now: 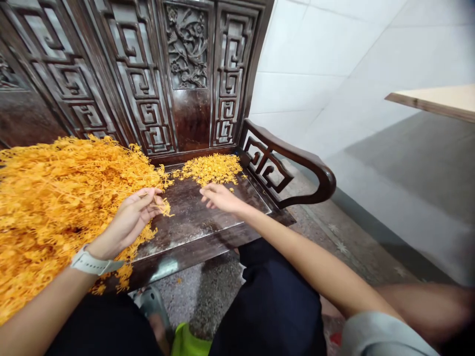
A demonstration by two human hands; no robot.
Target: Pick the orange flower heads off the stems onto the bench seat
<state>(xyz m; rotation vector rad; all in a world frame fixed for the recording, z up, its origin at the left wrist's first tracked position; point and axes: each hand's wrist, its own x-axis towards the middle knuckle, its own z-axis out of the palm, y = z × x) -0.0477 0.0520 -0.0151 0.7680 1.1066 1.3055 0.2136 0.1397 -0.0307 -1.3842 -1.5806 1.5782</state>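
Observation:
A big heap of orange-yellow plastic sprigs (55, 198) covers the left part of a dark carved wooden bench seat (196, 222). My left hand (135, 217), with a white watch on its wrist, rests at the heap's right edge, fingers curled and pinched on a small orange sprig (165, 207). A smaller pile of the same sprigs (210, 169) lies at the back right of the seat. My right hand (220, 198) hovers just in front of that small pile, palm down with fingers loosely spread, holding nothing I can see.
The bench has a carved backrest (185, 59) and a curved armrest (289, 168) on the right. A white tiled wall (334, 74) and speckled floor (334, 232) lie beyond. A wooden tabletop edge (438, 101) juts in at the upper right. My dark-trousered knees are below.

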